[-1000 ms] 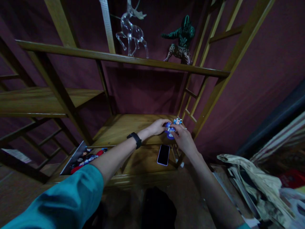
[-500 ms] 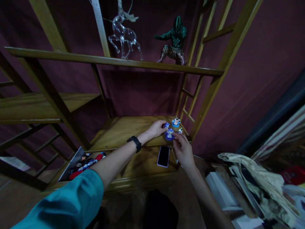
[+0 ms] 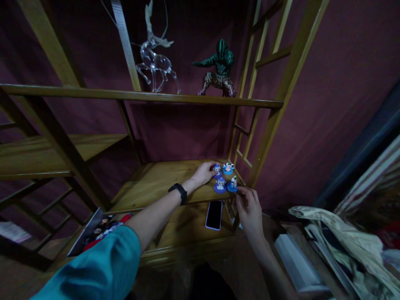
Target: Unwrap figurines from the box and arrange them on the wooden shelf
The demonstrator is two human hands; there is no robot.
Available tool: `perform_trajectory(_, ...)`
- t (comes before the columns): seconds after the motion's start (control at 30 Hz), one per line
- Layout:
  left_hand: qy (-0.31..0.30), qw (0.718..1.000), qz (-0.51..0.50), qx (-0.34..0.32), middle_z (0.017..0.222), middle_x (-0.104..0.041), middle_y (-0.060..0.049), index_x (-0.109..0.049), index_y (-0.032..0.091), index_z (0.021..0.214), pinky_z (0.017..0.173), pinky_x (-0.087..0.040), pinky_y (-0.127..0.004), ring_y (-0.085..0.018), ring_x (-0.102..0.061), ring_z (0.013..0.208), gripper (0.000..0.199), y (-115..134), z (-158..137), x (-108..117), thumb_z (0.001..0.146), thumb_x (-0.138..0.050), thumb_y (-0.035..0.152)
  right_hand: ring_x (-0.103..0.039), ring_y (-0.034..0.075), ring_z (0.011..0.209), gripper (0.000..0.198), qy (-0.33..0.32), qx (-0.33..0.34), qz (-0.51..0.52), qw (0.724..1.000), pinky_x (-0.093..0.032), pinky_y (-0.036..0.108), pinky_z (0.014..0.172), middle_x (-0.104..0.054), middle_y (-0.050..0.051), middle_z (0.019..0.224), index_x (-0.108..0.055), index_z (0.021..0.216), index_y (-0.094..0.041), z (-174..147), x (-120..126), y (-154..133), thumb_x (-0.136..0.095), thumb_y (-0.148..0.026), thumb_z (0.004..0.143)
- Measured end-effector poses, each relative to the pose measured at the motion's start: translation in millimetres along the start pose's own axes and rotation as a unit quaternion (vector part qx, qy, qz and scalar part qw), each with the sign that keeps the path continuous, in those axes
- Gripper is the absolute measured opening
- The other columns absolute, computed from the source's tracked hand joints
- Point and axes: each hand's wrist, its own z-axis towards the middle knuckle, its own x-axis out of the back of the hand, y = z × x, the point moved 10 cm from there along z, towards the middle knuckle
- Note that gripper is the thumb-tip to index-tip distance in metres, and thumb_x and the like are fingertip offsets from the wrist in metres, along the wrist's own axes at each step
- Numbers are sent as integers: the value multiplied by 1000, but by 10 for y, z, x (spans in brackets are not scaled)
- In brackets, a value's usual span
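Note:
Four small cartoon figurines on round bases are grouped at the right end of the lower wooden shelf (image 3: 168, 177). My left hand (image 3: 204, 172) has its fingers closed on the rear purple figurine (image 3: 216, 169). In front of that one stands another purple figurine (image 3: 220, 184), untouched. My right hand (image 3: 250, 204) is at the right, fingers loosely bent and apart, with its fingertips at the edge of the front blue-based figurine (image 3: 233, 184). Behind, a blue-based figurine with a pinkish front (image 3: 228, 167) stands near the lattice side.
A phone (image 3: 214, 215) lies on the lower ledge. At the left is an open box (image 3: 93, 229) of small figures. Above, a clear deer ornament (image 3: 159, 62) and a dark crouching statue (image 3: 221, 68) stand on the upper shelf (image 3: 175, 97). Cloth (image 3: 331, 233) is piled at the right.
My right hand has moved from the front purple figurine to the blue-based one beside it. My left hand stays at the rear purple figurine. The camera view has shifted slightly.

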Motion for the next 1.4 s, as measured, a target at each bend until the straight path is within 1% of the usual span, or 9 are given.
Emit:
perform_trajectory(0.2,-26,1000,11,-10,100,-64,-5,-59,14,107,87,-43,-29,-16,-58,91,39,-4,22,-30,69,-54,6,-49,24,101,38,-2,2,-120,993,-41,41,86,-54,11,107,-44,119,-20,98,-113,-61,-44,-26,82)
perform_trajectory(0.33,-16,999,25,-18,101,-64,-4,-59,15,106,90,-41,-28,-16,-58,93,39,24,32,-7,69,-53,6,-50,26,96,40,-16,4,-212,977,-39,41,84,-56,12,103,-41,121,-16,196,-192,-190,-44,-22,81)
perform_trajectory(0.43,-11,1000,27,-8,101,-64,-4,-58,15,108,91,-40,-29,-16,-58,94,39,21,42,3,71,-53,8,-52,24,92,38,-43,-6,-242,969,-40,38,83,-57,11,101,-43,119,-17,271,-260,-217,-44,-20,81)
perform_trajectory(0.63,5,1000,7,2,105,-63,-6,-56,15,112,92,-41,-32,-17,-57,95,46,11,5,30,67,-56,7,-54,23,94,37,-36,-53,-236,970,-41,32,79,-57,9,99,-44,115,-19,336,-252,-140,-49,-24,79)
perform_trajectory(0.77,78,997,-22,-1,116,-58,-7,-53,16,115,96,-39,-33,-17,-53,105,53,40,-201,251,65,-49,0,-55,23,94,41,-35,-69,-205,976,-42,31,77,-57,8,101,-43,116,-20,331,-223,-71,-53,-25,77)
perform_trajectory(0.87,111,993,-42,8,119,-55,-8,-54,17,115,93,-42,-35,-18,-52,106,52,92,-443,373,66,-46,1,-56,21,93,45,-73,-74,-173,979,-43,30,75,-59,6,100,-40,119,-22,331,-258,-3,-53,-23,76)
perform_trajectory(0.97,89,993,-80,6,117,-56,-8,-54,18,115,92,-43,-35,-18,-53,106,50,205,-649,313,67,-48,3,-59,19,90,41,-107,-84,-169,976,-43,28,74,-60,4,98,-42,118,-23,329,-282,40,-50,-20,78)
perform_trajectory(1.1,88,991,-99,24,116,-57,-9,-54,17,113,91,-42,-35,-18,-53,106,46,312,-791,194,68,-53,7,-58,21,90,38,-96,-102,-233,962,-42,28,70,-58,7,100,-43,117,-21,326,-230,-2,-50,-26,80)
perform_trajectory(1.4,43,995,-68,50,101,-62,-5,-48,18,121,87,-43,-32,-17,-58,90,67,340,-713,-59,58,-70,17,-55,22,96,39,-67,-150,-316,934,-42,28,67,-51,9,107,-42,118,-20,260,-250,-67,-47,-35,82)
